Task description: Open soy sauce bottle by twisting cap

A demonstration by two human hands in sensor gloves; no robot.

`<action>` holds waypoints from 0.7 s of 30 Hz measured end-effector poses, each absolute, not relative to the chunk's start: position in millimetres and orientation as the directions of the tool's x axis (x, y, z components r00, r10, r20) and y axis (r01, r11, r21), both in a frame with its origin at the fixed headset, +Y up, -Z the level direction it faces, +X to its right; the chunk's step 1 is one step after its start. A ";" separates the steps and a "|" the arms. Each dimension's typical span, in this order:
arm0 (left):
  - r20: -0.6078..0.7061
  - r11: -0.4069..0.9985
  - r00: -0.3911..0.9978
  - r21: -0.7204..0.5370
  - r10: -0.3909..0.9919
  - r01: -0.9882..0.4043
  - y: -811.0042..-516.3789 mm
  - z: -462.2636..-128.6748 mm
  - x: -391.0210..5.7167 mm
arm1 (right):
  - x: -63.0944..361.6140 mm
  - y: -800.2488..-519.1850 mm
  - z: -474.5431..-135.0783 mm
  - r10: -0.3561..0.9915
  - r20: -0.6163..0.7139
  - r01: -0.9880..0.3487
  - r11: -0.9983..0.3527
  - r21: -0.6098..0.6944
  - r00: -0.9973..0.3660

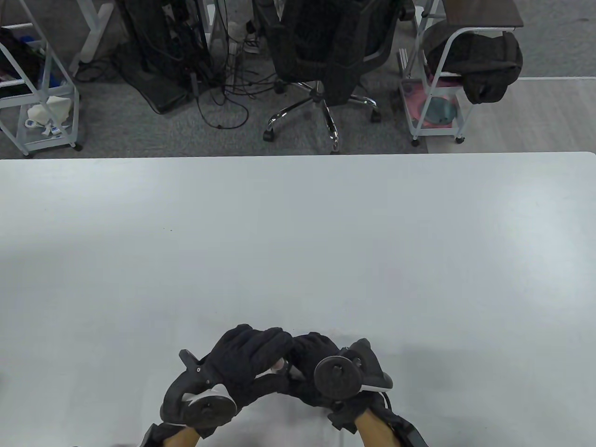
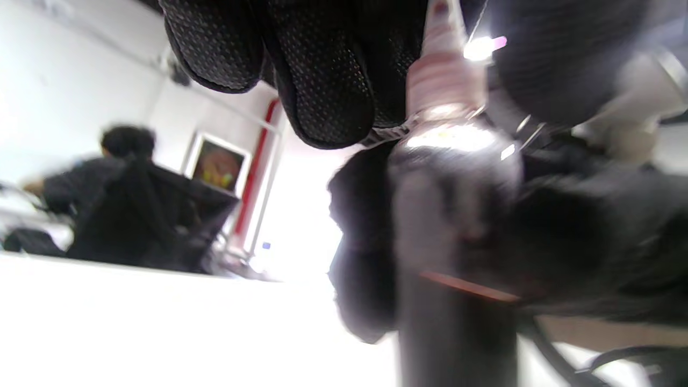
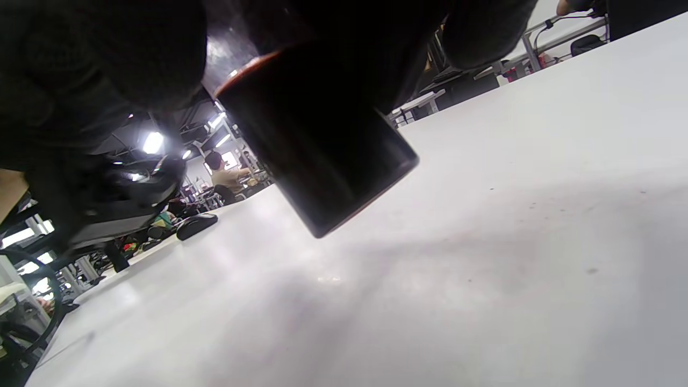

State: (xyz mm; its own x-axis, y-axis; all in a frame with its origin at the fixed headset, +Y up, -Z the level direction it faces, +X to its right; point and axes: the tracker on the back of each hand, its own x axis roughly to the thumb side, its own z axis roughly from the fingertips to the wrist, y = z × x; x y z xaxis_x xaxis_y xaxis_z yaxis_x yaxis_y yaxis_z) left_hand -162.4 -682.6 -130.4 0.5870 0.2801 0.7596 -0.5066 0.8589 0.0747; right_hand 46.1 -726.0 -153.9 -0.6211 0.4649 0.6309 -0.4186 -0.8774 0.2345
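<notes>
Both hands meet near the table's (image 1: 298, 223) near edge: my right hand (image 1: 316, 368) wraps the dark soy sauce bottle (image 2: 457, 279), lifted off the surface, my left hand (image 1: 247, 363) curls at its pale cap (image 2: 443, 75), seemingly still on, so twisting remains.

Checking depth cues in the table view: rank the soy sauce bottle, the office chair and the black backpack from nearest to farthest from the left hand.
1. Soy sauce bottle: touching the left hand, between both hands.
2. Office chair: beyond the table's far edge, slightly right.
3. Black backpack: farthest, on the cart at the far right.
</notes>
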 end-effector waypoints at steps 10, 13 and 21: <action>0.702 0.870 0.690 0.218 0.175 -0.443 -683.0 -126.7 -159.3 | 46.8 -725.3 -151.8 0.440 0.643 -0.397 -0.891 0.222 -0.627; 0.675 0.868 0.728 0.286 0.118 -0.405 -684.4 -126.0 -158.6 | 43.8 -726.7 -153.5 0.424 0.642 -0.379 -0.899 0.217 -0.638; 0.759 0.927 0.645 0.172 0.091 -0.333 -677.6 -127.0 -155.1 | 49.5 -726.8 -160.5 0.451 0.625 -0.412 -0.885 0.218 -0.638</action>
State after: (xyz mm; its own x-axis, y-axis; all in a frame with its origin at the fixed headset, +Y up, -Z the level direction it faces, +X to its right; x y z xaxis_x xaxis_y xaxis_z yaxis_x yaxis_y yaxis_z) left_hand -155.1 -677.6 -127.0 0.6449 0.0909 0.7588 -0.3326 0.9273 0.1716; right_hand 49.5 -726.8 -160.5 -0.6375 0.4509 0.6247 -0.4117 -0.8847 0.2184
